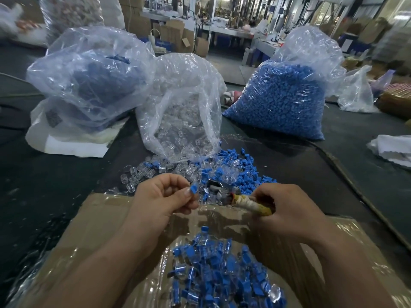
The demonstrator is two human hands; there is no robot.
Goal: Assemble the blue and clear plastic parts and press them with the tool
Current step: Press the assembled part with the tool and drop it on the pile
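Observation:
My left hand pinches a small blue part between thumb and fingers; a clear piece seems to sit under it, but glare hides the join. My right hand grips the tool by its cloth-wrapped handle, and the metal head points left toward the blue part, a short gap away. Loose blue and clear parts lie in a heap on the dark table just beyond both hands. Several joined blue-and-clear pieces fill the taped cardboard box below my wrists.
An open bag of clear parts stands behind the heap. A full bag of blue parts is at the back right, and another bag with blue parts is at the back left. White cloth lies at the right edge.

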